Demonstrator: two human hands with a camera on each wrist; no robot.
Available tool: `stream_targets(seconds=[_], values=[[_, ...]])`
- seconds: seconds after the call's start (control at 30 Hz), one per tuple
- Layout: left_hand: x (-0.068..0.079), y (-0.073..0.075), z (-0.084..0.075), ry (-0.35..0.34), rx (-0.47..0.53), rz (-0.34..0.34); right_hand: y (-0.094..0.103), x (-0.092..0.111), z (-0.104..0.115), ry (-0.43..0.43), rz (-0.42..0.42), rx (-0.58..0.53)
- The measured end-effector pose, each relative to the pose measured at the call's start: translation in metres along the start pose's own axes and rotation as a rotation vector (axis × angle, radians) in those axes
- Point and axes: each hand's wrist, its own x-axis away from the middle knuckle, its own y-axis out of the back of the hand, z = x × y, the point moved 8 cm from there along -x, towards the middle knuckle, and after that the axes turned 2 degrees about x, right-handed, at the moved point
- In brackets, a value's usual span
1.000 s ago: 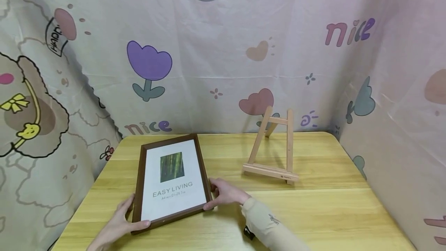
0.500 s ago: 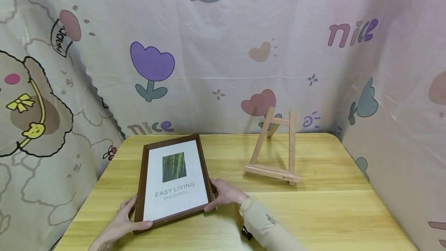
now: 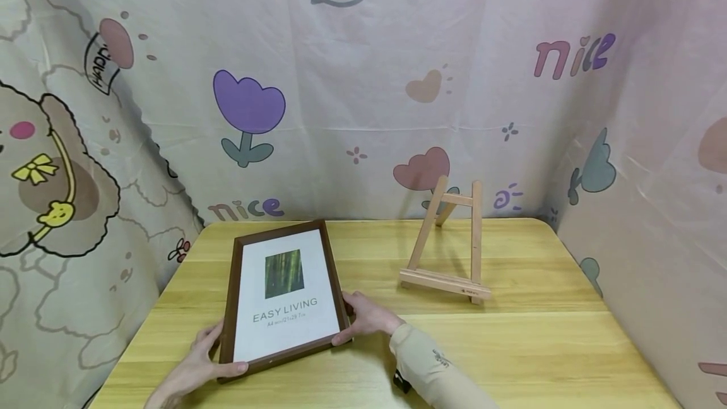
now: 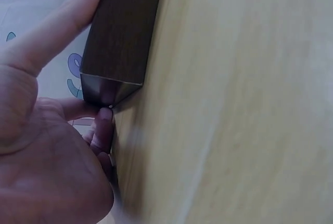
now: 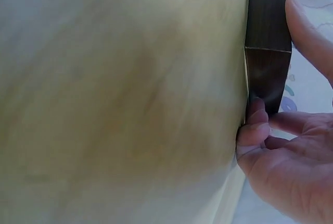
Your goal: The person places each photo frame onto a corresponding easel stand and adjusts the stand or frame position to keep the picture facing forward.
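A brown picture frame (image 3: 284, 336) lies face up and slightly turned on the table's left half. Its white insert bears a green bamboo picture and the words EASY LIVING. My left hand (image 3: 193, 361) holds the near left corner, thumb on the front edge and fingers along the left side. At the near right corner, my right hand (image 3: 372, 317) grips in the same way. Both wrist views show fingertips low against the frame's dark side (image 4: 122, 31), close to the tabletop. A small wooden easel (image 3: 445, 281) stands to the right, apart from both hands.
The light wooden table (image 3: 539, 346) reaches back to a patterned cloth backdrop (image 3: 341, 68), which also hangs at both sides. The easel's back leg stands near the table's far edge.
The head view has shifted slightly. Both hands keep their hold on the picture frame, and neither it nor the easel has visibly moved on the table.
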Motion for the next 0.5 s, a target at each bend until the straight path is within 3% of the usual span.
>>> stream_targets(seconds=[0.5], values=[[0.0018,0.0,0.0029,-0.013,0.023,-0.006,-0.0001,0.0038,-0.0041,-0.02,-0.039,-0.009]])
